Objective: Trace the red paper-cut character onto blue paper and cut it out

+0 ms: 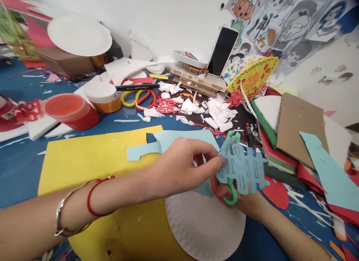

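Head camera view, from my remote station:

1. Left hand (182, 165) is closed in a fingertip pinch on the left edge of the pale blue cut-paper motif (241, 167), a slotted, ladder-like shape lifted clear of the table.
2. Right hand (232, 197) is curled shut around the green plastic-handled scissors (230, 196) behind the motif. One loop shows above the paper and one below. The blades are hidden, so I cannot tell how far they stand open.
3. Below the hands lie a white fluted paper plate (204, 227) and a bright yellow card sheet (92, 160).
4. Working this well, I judge, means pinching close to the cut, supporting the narrow paper bridges, and turning the paper rather than the scissors, with short, unhurried snips.
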The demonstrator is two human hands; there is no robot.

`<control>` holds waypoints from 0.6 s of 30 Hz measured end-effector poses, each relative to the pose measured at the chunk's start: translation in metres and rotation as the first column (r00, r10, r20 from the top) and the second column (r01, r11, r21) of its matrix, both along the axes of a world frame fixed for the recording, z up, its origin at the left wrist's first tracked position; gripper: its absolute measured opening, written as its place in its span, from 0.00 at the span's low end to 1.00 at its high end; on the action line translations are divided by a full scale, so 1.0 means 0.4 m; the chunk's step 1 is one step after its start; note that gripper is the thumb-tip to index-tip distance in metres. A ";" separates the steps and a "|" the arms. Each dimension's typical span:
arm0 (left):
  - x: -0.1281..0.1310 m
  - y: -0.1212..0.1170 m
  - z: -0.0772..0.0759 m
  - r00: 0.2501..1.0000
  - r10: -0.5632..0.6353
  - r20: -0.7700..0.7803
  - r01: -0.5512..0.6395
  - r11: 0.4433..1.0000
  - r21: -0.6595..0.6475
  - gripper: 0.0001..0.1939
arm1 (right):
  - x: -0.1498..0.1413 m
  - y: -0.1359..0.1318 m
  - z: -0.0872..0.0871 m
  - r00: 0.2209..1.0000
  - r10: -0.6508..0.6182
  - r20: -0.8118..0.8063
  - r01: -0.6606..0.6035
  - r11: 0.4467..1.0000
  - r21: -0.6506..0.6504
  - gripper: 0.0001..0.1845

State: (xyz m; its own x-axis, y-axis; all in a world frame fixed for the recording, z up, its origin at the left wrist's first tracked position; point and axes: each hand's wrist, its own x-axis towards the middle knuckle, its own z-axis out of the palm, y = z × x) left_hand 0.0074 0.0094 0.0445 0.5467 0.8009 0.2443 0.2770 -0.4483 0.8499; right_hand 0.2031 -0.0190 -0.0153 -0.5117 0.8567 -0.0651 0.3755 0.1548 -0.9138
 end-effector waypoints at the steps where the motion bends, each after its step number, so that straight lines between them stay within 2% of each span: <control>1: 0.001 0.000 -0.001 1.000 -0.001 0.005 0.001 1.000 -0.009 0.13 | -0.002 0.000 0.000 1.000 -0.011 -0.015 0.011 1.000 -0.019 0.14; 7: 0.000 0.000 -0.001 0.999 0.020 0.025 -0.019 0.998 -0.055 0.12 | -0.019 0.003 0.002 0.997 -0.048 -0.067 0.045 0.998 -0.046 0.07; 11: 0.000 0.001 0.001 0.998 0.022 0.054 -0.017 0.996 -0.083 0.11 | -0.030 0.002 0.022 0.996 -0.047 -0.080 0.044 0.998 -0.034 0.08; 15: -0.001 0.002 0.001 0.992 0.043 0.121 -0.035 0.997 -0.065 0.12 | -0.037 0.006 0.048 0.997 -0.037 -0.066 0.040 0.998 0.045 0.11; 18: -0.003 0.004 0.000 0.989 0.052 0.139 -0.045 0.998 -0.050 0.11 | -0.038 0.008 0.054 0.997 -0.062 -0.053 0.065 0.997 0.050 0.14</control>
